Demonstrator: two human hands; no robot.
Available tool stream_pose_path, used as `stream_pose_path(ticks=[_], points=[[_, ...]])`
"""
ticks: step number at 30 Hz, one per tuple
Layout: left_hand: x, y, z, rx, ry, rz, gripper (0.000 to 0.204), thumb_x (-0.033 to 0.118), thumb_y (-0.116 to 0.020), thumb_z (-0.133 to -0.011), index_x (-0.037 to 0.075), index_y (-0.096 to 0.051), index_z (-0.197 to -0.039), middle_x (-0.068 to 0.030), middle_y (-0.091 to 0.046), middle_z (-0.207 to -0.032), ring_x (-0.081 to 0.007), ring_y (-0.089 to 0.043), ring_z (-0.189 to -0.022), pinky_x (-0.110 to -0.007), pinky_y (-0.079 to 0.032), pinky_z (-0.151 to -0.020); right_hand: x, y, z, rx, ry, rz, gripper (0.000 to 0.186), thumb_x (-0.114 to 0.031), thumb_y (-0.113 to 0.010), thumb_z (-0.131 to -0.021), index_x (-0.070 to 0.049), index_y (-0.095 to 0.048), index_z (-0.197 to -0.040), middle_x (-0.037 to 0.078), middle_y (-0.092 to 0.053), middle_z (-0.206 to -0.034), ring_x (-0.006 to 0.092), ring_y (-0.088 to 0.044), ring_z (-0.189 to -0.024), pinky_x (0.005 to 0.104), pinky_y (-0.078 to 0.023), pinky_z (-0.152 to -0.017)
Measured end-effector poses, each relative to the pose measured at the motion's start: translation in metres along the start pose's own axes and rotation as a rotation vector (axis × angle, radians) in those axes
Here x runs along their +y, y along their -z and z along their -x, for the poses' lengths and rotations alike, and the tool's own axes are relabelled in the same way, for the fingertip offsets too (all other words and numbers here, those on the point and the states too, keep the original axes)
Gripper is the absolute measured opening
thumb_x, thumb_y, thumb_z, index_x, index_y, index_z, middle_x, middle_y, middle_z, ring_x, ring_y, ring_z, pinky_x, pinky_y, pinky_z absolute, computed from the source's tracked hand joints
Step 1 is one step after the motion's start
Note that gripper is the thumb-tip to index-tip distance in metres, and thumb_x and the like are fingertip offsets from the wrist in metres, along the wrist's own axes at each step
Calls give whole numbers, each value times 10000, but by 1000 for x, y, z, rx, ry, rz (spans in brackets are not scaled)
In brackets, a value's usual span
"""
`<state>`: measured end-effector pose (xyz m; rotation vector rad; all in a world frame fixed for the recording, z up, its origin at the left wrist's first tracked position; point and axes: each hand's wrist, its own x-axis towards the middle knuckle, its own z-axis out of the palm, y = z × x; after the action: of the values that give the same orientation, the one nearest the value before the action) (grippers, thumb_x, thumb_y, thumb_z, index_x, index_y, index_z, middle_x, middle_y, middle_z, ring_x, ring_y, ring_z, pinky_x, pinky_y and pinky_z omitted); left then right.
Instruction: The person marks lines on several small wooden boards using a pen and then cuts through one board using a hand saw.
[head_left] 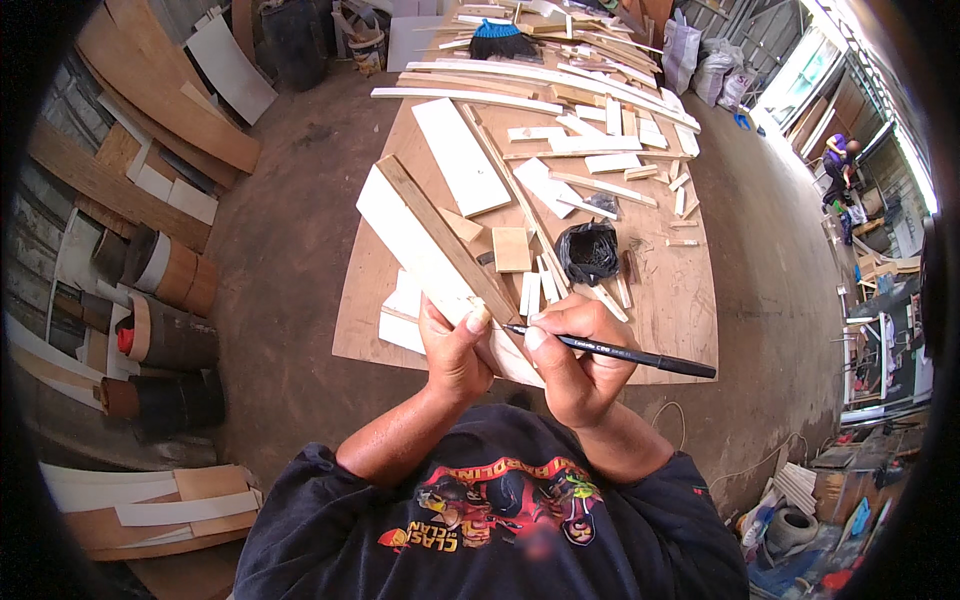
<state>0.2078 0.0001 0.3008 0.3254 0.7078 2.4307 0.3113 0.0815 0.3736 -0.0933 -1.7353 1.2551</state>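
My left hand (455,350) grips the lower part of a long pale board (405,230) with a darker wood strip (435,230) lying along its right side, tilted over the worktable. In my right hand (585,360) is a slim black pen (660,360), pinched near its front, its tip at the wood just right of my left thumb. Beyond the hands lie a black bag (588,250) with its top open, a small square wood block (512,250) and many loose white and tan strips.
The plywood worktable (680,310) carries cut pieces and a blue-and-black brush head (500,40) at the far end. Sheets and rolls (170,330) line the left wall. A person (840,165) bends among clutter at the right, near white sacks (705,70). A thin cord lies on the floor.
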Motion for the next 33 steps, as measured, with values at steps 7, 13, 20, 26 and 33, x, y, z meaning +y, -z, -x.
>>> stream_pose_path(ticks=[7,13,20,26,33], points=[[-3,-5,1,29,1,-17,765,150,-850,-745,46,-405,-1359,-108,-605,-1225,-232,-639,-1111,-392,-534,-990,2,5,-3,-17,52,2,81,-52,-666,-898,27,-652,-908,139,-691,-791,128,-598,-585,265,-457,-521],[-6,-4,0,30,18,-29,755,157,-850,-750,43,-408,-1351,-110,-606,-1220,-234,-639,-1108,-398,-536,-989,4,8,0,4,-3,-4,73,-49,-663,-906,23,-649,-902,125,-681,-781,122,-581,-578,263,-443,-515],[-14,-12,1,43,17,1,718,145,-847,-755,42,-421,-1324,-108,-617,-1177,-230,-650,-1068,-396,-553,-960,4,13,0,31,-8,27,46,-21,-665,-894,21,-648,-894,114,-675,-771,110,-558,-569,257,-427,-507],[-20,-9,1,3,32,-17,705,165,-848,-769,40,-421,-1315,-112,-616,-1176,-225,-654,-1061,-387,-560,-949,7,18,-1,51,74,18,39,-10,-670,-884,22,-647,-890,108,-676,-769,102,-549,-563,251,-419,-501],[-25,-19,4,-5,27,-18,718,168,-844,-778,28,-406,-1330,-118,-617,-1168,-228,-661,-1044,-395,-574,-934,6,27,5,68,-19,14,46,-15,-672,-885,24,-648,-885,115,-680,-775,105,-552,-566,254,-420,-500]])
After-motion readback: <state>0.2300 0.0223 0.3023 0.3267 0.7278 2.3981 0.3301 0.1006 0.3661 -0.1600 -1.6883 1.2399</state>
